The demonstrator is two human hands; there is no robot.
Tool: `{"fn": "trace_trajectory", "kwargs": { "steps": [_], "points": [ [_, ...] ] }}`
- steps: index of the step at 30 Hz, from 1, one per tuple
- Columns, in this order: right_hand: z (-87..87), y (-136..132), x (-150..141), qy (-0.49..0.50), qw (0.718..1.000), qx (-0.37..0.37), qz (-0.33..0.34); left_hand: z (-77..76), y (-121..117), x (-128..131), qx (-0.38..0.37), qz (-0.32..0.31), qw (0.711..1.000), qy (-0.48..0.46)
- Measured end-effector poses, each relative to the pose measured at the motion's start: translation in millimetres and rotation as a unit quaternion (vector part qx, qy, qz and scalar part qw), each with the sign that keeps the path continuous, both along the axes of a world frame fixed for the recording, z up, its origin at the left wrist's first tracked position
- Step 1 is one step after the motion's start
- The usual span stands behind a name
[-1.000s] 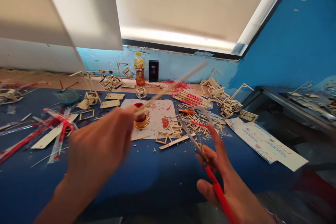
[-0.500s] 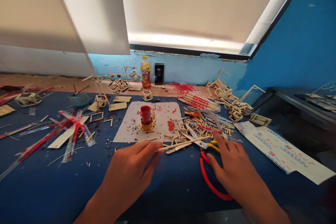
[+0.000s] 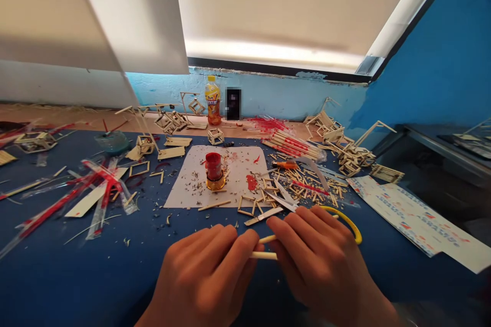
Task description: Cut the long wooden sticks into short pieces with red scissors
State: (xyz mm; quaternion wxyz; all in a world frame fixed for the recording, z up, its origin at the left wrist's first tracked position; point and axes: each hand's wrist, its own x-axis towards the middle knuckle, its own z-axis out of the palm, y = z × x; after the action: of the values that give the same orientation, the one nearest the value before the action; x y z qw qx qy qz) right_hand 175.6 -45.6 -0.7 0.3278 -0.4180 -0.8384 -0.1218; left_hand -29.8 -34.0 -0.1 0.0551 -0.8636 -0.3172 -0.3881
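My left hand and my right hand meet low over the blue table cover, near its front edge. Both pinch thin wooden sticks that show in the gap between the fingertips; two pale sticks lie close together there. Scissors lie just beyond my right hand: their yellow handle loop curves out from under my fingers and the blades point away to the left. Their other handle is hidden by my hand.
A red pot on a gold base stands on a white sheet. Cut stick bits and small frames litter the middle. An orange-handled knife, stick bundles, a drink bottle and a printed white strip lie around.
My right hand has laid the scissors on the table and let go of them. My left hand brought the stick down from the air, and both hands now hold sticks together near me.
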Motion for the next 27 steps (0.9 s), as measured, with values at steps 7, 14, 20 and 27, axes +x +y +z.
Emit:
{"fn": "trace_trajectory", "kwargs": {
  "steps": [7,14,20,27],
  "points": [
    [0.2,-2,4,0.029,0.996,-0.068,0.048,0.9,1,-2,0.002,-0.005,1.0,-0.002],
    [5.1,0,5,0.058,0.992,-0.088,0.064,-2.5,-1,-3,-0.008,-0.004,1.0,-0.008],
    [5.8,-2,5,0.067,0.992,-0.087,0.062,-9.1,-4,-5,-0.029,-0.008,0.999,-0.018],
    [4.2,-13,3,0.056,0.998,-0.035,0.011,-22.4,-11,-13,0.094,0.031,0.995,-0.005]
  ]
}}
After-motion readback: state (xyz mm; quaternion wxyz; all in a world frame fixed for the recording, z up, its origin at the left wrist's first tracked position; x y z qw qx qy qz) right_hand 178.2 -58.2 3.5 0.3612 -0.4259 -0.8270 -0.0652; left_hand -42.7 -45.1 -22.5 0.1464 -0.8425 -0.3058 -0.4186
